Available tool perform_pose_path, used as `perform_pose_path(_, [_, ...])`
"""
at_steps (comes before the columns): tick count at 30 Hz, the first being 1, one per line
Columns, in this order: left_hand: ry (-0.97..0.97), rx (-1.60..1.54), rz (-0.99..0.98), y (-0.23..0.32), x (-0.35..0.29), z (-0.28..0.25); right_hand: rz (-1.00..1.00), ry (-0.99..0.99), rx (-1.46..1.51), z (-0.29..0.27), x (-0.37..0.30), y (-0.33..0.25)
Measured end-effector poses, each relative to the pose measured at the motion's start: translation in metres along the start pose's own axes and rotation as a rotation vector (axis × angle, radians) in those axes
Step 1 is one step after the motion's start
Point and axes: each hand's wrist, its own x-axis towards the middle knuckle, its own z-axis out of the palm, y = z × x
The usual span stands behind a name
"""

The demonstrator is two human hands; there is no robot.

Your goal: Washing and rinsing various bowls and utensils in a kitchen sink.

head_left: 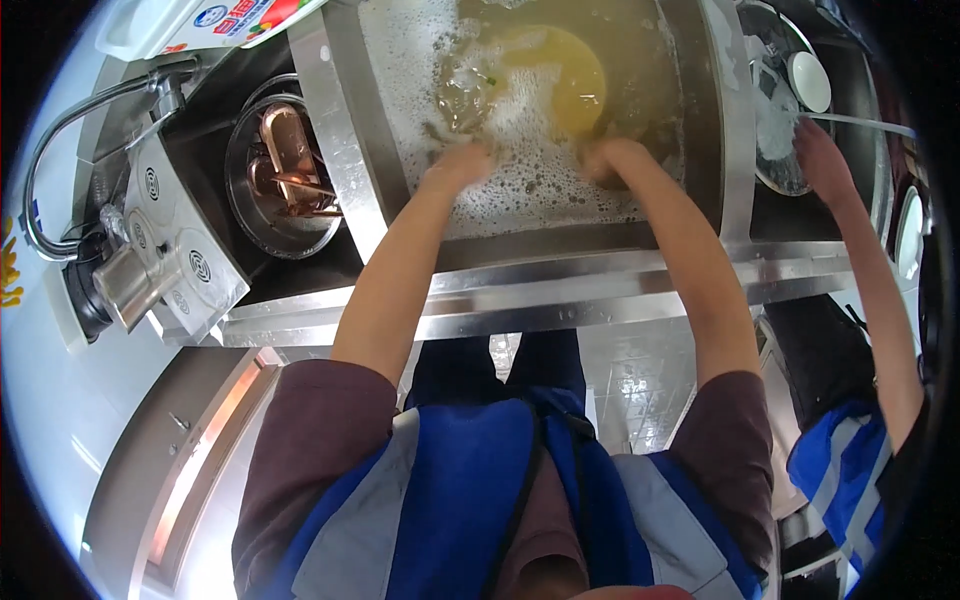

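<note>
Both my arms reach into the middle basin of a steel sink point(560, 255), filled with cloudy, foamy water. At the water's surface is my left hand point(464, 166), smeared by motion, its fingers hidden in suds. My right hand point(612, 158) dips in to the right of it, its fingers under the murky water. Just beyond both hands lies a round yellow dish point(572, 72), underwater and partly covered by foam. Its depth and exact kind are unclear. Whether either hand touches anything cannot be seen.
In the left basin, a round metal basin point(240, 205) holds copper-coloured trays. A curved faucet point(45, 190) and a metal cup point(125, 285) stand farther left. At right, a co-worker's hand point(822, 160) works over a basin with a white bowl point(809, 82). A white plastic container point(190, 30) sits upper left.
</note>
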Motion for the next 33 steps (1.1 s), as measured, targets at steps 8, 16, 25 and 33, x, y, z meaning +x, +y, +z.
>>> perform_pose_path(8, [-0.095,-0.164,-0.242,0.021,-0.025,0.046,0.026,-0.3,-0.211,-0.001,-0.008,-0.052])
perform_pose_path(16, [0.001,-0.092,-0.026,-0.022,0.04,0.024,0.18,-0.029,0.541,-0.021,-0.002,0.014])
perform_pose_path(25, [0.228,-0.1,-0.075,-0.006,0.123,-0.106,0.068,0.668,0.561,-0.067,0.069,0.053])
perform_pose_path(33, [-0.068,0.753,0.359,0.09,0.145,-0.139,0.179,1.225,-0.023,-0.113,0.06,0.029])
